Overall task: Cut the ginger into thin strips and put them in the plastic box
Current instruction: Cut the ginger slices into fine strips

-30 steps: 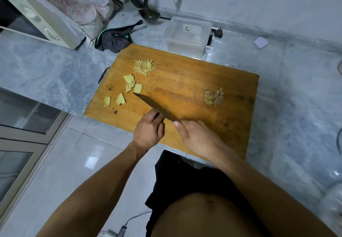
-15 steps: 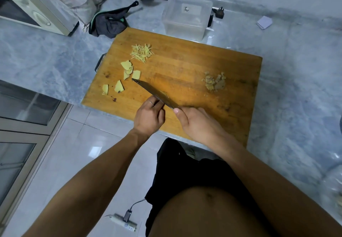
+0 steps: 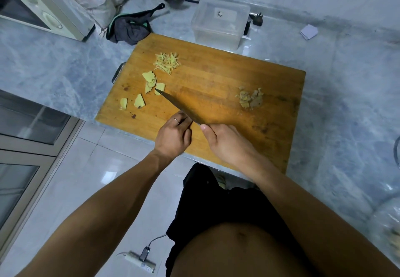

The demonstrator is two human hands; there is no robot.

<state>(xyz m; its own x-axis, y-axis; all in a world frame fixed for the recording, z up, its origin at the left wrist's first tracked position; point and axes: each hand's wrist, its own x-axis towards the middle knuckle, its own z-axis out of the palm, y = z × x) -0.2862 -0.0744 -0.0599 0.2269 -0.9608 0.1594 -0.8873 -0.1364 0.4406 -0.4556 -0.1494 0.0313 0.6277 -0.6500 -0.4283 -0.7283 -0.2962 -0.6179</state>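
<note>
Slicing stage: right hand point(image 3: 229, 144) grips the knife point(image 3: 179, 108), left hand point(image 3: 173, 136) fingers curled at the blade, holding nothing discernible; ginger slices point(image 3: 149, 82) need gathering next.

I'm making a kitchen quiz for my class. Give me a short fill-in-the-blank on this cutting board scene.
1. The right hand holds the ____.
2. The ginger strips lie on the board, not yet in the plastic ____.
3. The blade's tip touches a ginger ____.
4. The left hand wears a ____.

Missing words: knife; box; slice; ring
</note>
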